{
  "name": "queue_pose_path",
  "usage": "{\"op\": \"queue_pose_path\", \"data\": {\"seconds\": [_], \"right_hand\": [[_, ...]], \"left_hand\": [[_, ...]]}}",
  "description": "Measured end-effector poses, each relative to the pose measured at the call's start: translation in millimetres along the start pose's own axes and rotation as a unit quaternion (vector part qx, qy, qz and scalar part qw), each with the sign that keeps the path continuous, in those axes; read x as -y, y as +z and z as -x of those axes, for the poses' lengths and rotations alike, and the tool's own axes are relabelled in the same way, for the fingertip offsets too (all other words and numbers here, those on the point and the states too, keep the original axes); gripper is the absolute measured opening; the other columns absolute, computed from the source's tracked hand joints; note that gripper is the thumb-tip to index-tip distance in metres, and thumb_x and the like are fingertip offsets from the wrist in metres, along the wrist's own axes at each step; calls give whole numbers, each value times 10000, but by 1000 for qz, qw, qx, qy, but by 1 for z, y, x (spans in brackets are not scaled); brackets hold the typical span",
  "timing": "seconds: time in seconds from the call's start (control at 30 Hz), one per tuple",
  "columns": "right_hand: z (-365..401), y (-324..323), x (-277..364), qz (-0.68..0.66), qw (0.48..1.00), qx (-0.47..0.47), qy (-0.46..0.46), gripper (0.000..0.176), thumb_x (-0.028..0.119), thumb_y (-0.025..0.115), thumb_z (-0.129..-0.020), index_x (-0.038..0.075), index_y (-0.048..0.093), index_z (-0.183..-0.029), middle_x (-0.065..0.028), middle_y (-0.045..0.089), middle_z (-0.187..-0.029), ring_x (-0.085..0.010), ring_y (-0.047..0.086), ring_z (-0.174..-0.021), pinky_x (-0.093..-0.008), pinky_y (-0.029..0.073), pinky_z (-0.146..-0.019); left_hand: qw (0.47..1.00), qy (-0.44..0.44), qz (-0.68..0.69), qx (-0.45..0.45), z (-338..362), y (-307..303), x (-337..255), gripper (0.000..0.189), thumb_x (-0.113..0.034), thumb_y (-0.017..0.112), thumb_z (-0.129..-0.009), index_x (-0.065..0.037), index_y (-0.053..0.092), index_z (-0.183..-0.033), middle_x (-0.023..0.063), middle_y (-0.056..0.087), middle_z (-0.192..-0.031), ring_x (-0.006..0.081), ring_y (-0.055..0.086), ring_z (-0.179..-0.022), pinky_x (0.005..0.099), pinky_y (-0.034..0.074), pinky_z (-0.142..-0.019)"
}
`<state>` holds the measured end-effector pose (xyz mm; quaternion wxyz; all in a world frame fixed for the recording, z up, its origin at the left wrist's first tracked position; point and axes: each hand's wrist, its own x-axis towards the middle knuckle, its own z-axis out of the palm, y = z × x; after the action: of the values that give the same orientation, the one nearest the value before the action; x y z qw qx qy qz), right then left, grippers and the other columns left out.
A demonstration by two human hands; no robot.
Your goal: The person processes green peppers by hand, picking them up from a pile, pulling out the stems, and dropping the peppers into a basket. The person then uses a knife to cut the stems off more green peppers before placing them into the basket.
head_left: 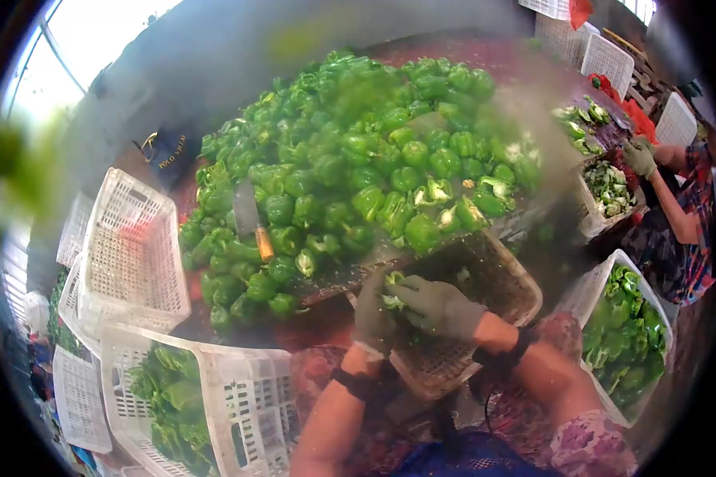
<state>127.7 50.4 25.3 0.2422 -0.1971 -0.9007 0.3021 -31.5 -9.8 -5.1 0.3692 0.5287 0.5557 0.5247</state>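
Both my hands wear grey-green gloves and meet over the near edge of the pepper pile. My left hand (pixel 374 314) is closed around a piece of green bell pepper (pixel 393 300). From the other side my right hand (pixel 441 306) pinches the same piece; its fingertips partly cover it. Under the hands is a dirty, pale plastic basket (pixel 525 290), with a few green scraps inside. Beyond them lies a large heap of green bell peppers (pixel 326 167), some of them cut open. A cleaver (pixel 247 213) with a wooden handle rests on the left of the heap.
White crates of peppers stand at left (pixel 215 374) and right (pixel 660 318). Another white crate (pixel 131 246) is stacked behind the left one. At the right, a co-worker's gloved hand (pixel 639 157) is over a basket of pepper scraps (pixel 608 191). A dark bag (pixel 163 155) sits behind the heap.
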Motion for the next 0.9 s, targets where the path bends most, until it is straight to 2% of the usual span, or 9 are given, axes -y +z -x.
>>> {"op": "queue_pose_path", "data": {"seconds": [0.07,0.2,0.27,0.43,0.57,0.63,0.77,0.87,0.9], "right_hand": [[3,14,-6,79,997,16,20,371,173,644,-869,84,577,-1223,-186,590,-1143,-387,632,-940,-441,534,-778],[-2,10,-8,31,999,14,-6,287,180,605,-895,38,553,-1139,-212,568,-1135,-418,616,-928,-454,536,-758],[-4,13,-7,7,1000,-11,-26,241,210,604,-905,45,568,-1077,-200,570,-1095,-407,614,-917,-455,535,-744],[-1,17,-3,-15,999,12,32,226,244,613,-909,59,583,-1035,-158,573,-1016,-373,612,-894,-453,530,-741],[0,25,-5,-25,999,-19,40,209,242,608,-925,44,598,-991,-152,596,-941,-357,613,-826,-425,518,-744],[1,24,-4,-148,983,-42,98,207,231,597,-939,26,613,-966,-159,606,-890,-347,611,-799,-408,509,-739],[-2,15,1,-276,949,-71,134,218,203,581,-959,-6,640,-935,-170,614,-808,-325,604,-778,-389,490,-717],[-1,-2,-5,-354,909,-77,205,212,195,604,-936,6,646,-1023,-168,626,-869,-335,622,-798,-402,502,-709],[1,-9,-6,-207,952,-105,198,217,194,615,-925,16,645,-1045,-165,627,-886,-335,627,-801,-406,507,-701]], "left_hand": [[994,-50,95,-6,1,3,5,616,102,700,-766,-23,497,-1333,77,617,-1179,168,609,-1057,310,529,-890],[914,-163,372,-19,-4,2,13,481,109,586,-850,-21,521,-1309,74,627,-1172,177,616,-1047,313,525,-897],[893,-171,416,-19,-2,0,7,399,63,544,-905,-17,530,-1296,77,627,-1172,186,618,-1039,321,522,-907],[983,-42,177,-6,9,6,4,279,-60,478,-1007,-6,538,-1274,95,625,-1160,191,615,-1028,332,520,-916],[979,-64,192,-11,10,5,25,277,-39,458,-1011,4,535,-1274,100,626,-1159,186,612,-1034,324,522,-910],[957,-107,269,-9,9,6,16,279,-32,456,-1010,8,533,-1275,101,625,-1160,187,612,-1032,323,524,-906],[995,-4,93,-24,8,6,16,277,-115,449,-1030,7,536,-1262,100,625,-1150,197,619,-1026,328,533,-879],[950,-94,292,-60,1,8,5,277,-167,452,-1032,2,548,-1229,104,629,-1129,208,626,-1011,330,538,-852],[903,-120,408,-60,-1,7,1,277,-181,457,-1030,-1,552,-1217,106,631,-1119,210,628,-1006,333,539,-845]]}}
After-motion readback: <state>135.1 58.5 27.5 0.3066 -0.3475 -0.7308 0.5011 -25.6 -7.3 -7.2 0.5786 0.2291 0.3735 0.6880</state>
